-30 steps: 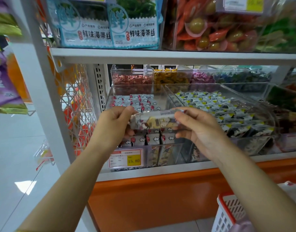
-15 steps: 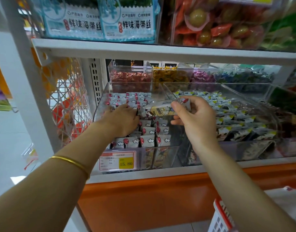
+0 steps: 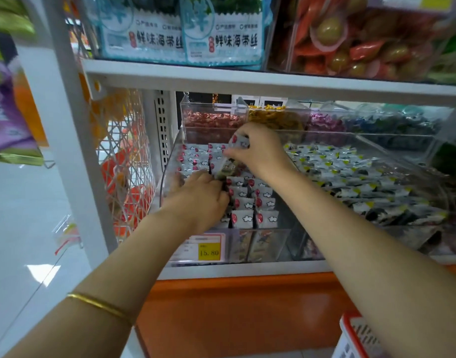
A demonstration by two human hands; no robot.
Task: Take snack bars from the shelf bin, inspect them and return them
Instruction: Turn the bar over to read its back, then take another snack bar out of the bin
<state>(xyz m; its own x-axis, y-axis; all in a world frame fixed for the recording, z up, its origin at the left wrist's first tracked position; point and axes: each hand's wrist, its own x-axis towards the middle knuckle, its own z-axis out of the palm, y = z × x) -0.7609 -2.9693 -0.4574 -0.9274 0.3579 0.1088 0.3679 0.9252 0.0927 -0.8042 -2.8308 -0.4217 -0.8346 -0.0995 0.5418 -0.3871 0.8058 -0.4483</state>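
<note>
As the snack bar (image 3: pixel 227 168) tilts nose-down just over the rows in the clear shelf bin (image 3: pixel 167 174), pinched at its upper end by the fingers (image 3: pixel 234 153) of the right hand (image 3: pixel 259 148), the task looks to be at its return step. The bar is out of the rows and, I judge, inspected, but not yet seated among the others. Beside its lower end the left hand (image 3: pixel 200 196) lies knuckles-up on the packed rows; its fingers curl down out of sight, so whether they grip anything I cannot tell. By count: one bar in hand, two hands in the bin, and stocked bars (image 3: pixel 243 218) too many and too overlapped to number. Outward — one yellow price tag (image 3: pixel 209 251), one neighbouring bin (image 3: pixel 350 174), one gold bangle (image 3: pixel 100 304), one basket (image 3: pixel 350 334).
</note>
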